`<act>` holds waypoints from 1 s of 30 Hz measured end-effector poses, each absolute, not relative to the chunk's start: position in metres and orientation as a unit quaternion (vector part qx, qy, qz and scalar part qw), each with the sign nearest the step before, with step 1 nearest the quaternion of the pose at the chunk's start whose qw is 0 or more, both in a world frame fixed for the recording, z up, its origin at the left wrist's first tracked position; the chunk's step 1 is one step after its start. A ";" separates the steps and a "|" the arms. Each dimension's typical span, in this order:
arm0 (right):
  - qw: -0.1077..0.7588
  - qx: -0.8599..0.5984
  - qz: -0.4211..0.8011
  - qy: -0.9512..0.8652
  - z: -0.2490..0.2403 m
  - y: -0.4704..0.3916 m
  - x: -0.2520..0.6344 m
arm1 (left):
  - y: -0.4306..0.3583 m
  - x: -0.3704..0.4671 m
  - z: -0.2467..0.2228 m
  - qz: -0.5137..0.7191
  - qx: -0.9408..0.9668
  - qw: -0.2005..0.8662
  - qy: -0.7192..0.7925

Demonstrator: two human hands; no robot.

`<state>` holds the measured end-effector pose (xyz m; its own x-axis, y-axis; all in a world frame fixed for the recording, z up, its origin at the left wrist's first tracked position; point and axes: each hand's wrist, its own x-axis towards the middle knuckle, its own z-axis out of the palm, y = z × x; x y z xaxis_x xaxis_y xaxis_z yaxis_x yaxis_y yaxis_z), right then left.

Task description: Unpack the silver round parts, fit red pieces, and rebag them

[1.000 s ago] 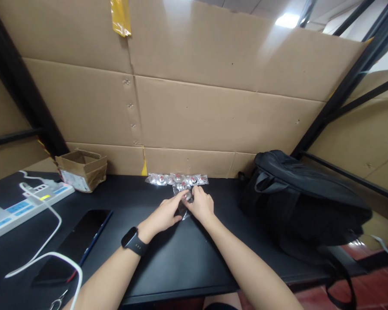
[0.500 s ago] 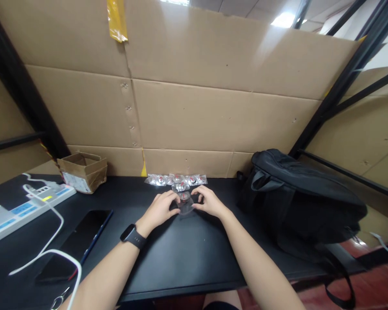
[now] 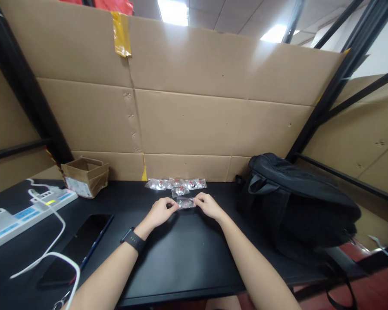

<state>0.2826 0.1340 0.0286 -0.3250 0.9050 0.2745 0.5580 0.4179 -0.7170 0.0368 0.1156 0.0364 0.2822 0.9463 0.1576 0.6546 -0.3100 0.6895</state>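
Observation:
A small clear plastic packet (image 3: 186, 203) with a shiny, partly red item inside is stretched between my two hands. My left hand (image 3: 164, 211) pinches its left edge between thumb and fingers, a dark watch on that wrist. At the right edge, my right hand (image 3: 208, 206) pinches the packet the same way. Just beyond it lies a similar clear packet (image 3: 181, 190) holding a round silver and red item. Behind that, several more such packets (image 3: 161, 184) form a row along the foot of the cardboard wall.
Left of my arm lies a dark phone (image 3: 79, 247), crossed by a white cable (image 3: 63, 255). Further left are a white power strip (image 3: 32, 217) and an open cardboard box (image 3: 87, 175). A black backpack (image 3: 297, 206) takes up the table's right side. Cardboard (image 3: 194, 125) walls the back.
The packet, earlier held loosely with my fingers spread around it, is now pulled flat between two pinches. The head view has tilted up slightly.

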 end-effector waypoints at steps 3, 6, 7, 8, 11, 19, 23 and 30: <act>0.332 -0.517 0.167 -0.771 0.021 0.135 0.272 | 0.113 0.044 0.031 0.271 0.739 0.193 0.586; 0.331 -0.553 0.102 -0.758 0.013 0.137 0.263 | 0.111 0.050 0.028 0.259 0.724 0.166 0.618; 0.332 -0.559 0.089 -0.755 0.011 0.138 0.261 | 0.110 0.052 0.027 0.263 0.722 0.160 0.620; 0.335 -0.560 0.079 -0.754 0.009 0.138 0.259 | 0.110 0.053 0.026 0.269 0.722 0.156 0.618; 0.348 -0.554 0.060 -0.754 0.007 0.141 0.256 | 0.111 0.056 0.024 0.294 0.724 0.152 0.606; 0.305 -0.576 0.028 -0.758 0.013 0.146 0.251 | 0.113 0.055 0.028 0.293 0.716 0.154 0.615; 0.288 -0.582 0.023 -0.760 0.018 0.144 0.249 | 0.112 0.054 0.031 0.299 0.718 0.154 0.609; 0.249 -0.615 0.022 -0.748 0.017 0.143 0.244 | 0.114 0.054 0.031 0.289 0.727 0.151 0.604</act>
<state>0.2439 0.1431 0.0171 -0.1198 0.9304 0.3463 0.9088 0.2432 -0.3391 0.0538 0.1144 0.0308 0.1037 0.9657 0.2381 0.7903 -0.2253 0.5697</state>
